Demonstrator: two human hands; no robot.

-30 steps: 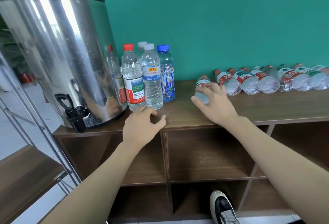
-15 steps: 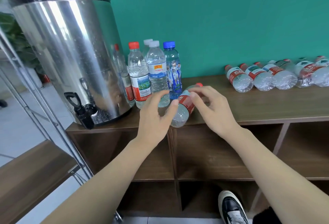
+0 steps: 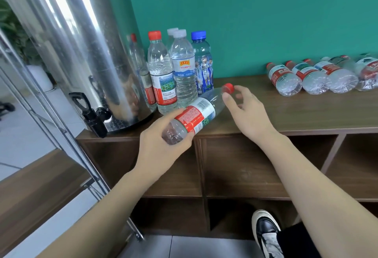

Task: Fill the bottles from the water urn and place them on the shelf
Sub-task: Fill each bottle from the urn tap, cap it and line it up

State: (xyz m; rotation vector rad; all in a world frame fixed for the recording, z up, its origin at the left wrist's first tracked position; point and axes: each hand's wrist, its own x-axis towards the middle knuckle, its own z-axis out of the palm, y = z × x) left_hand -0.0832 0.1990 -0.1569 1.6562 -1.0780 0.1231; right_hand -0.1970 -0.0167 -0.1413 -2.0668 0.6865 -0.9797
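Moved: right hand (image 3: 244, 112) slid up to the red cap (image 3: 228, 88).
Grasp: left hand (image 3: 161, 145) holds tilted bottle (image 3: 194, 117); right pinches cap.
Risk: cap may drop; upright bottles (image 3: 180, 69) at 11 o'clock may topple.

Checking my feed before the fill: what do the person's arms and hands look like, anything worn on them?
Both forearms are bare as far as the frame shows; no sleeve edge is visible. The left hand and right hand wear no gloves, and no rings, watch or wristbands are visible. No markings show. Lower down, dark trousers and a black-and-white shoe are visible.
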